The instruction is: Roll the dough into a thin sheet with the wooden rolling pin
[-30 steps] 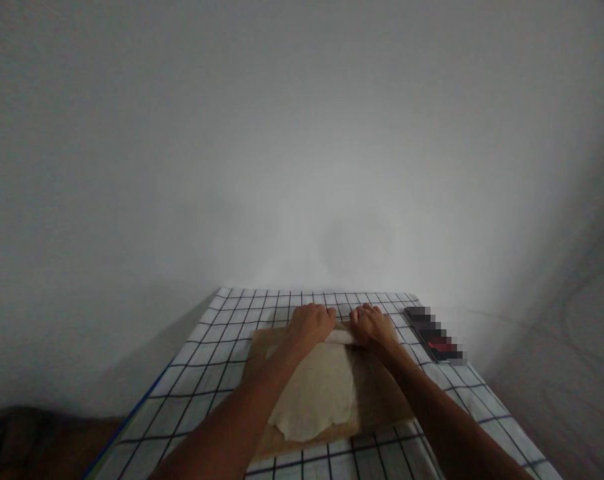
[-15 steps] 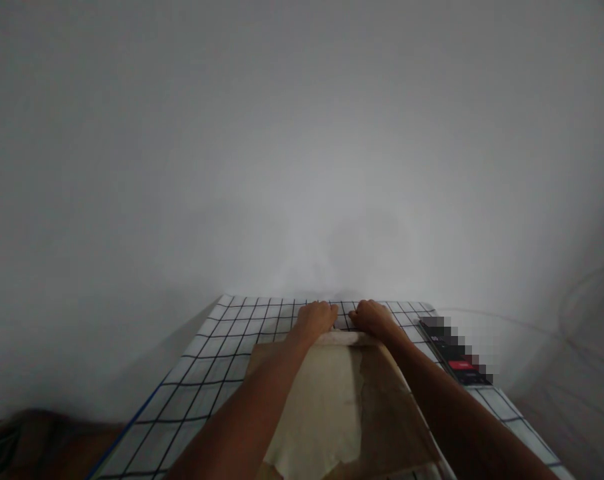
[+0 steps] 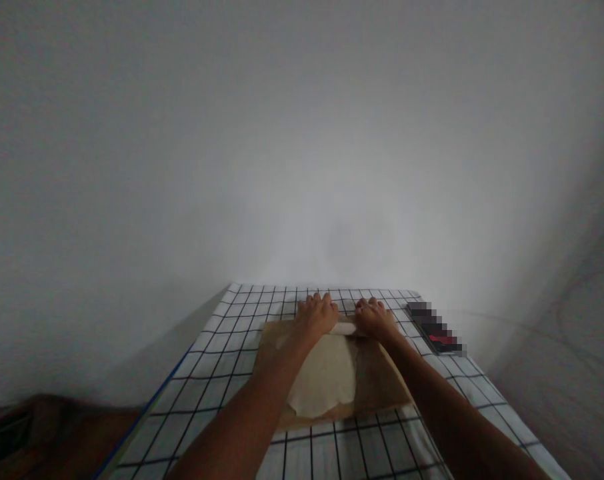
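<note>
At the far end of the brown board we see both hands laid palm-down over a pale rolling pin, which lies crosswise at the far edge of a thin sheet of dough. Our left hand covers the pin's left part with fingers stretched forward and only slightly curved, not wrapped around it. Our right hand rests the same way on the right part, fingers flat and spread toward the wall. Only a short white stretch of the pin shows between the two hands. We cannot tell whether the thumbs hook beneath it. The dough lies flat on the board, its near edge ragged. The board sits on a white cloth with dark checks spread over the table. Just right of the right hand, on the cloth, lies a dark blurred object, apart from the board.
</note>
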`<state>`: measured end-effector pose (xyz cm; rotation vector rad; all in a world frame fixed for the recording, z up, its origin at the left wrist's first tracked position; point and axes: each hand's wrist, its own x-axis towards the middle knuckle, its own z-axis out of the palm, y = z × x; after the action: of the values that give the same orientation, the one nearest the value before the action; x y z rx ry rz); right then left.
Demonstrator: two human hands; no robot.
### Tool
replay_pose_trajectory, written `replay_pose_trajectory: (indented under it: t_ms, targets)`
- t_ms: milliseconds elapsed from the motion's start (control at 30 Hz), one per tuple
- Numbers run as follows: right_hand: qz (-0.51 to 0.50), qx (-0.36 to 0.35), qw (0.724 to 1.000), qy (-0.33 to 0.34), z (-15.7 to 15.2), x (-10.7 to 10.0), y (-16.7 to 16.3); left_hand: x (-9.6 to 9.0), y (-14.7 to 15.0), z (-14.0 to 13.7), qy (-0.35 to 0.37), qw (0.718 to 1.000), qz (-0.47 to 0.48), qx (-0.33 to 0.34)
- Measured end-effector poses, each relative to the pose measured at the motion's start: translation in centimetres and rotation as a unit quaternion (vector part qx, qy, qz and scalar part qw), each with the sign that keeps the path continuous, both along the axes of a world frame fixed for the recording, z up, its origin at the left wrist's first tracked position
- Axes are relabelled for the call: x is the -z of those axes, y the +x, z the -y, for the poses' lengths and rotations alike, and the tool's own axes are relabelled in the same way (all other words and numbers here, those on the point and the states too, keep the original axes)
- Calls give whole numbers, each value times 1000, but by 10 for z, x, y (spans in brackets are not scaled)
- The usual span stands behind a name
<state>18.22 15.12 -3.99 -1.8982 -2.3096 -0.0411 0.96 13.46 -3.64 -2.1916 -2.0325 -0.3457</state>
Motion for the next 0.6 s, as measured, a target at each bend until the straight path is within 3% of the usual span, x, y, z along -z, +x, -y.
replay_pose_trajectory:
  t_ms: [267, 600]
  targets:
    - [-9, -5, 998, 55, 76, 1, 1, 9, 6, 59, 77, 997, 31, 7]
    - [-27, 14, 995, 97, 125, 14, -5, 9, 0, 110, 109, 993, 26, 39]
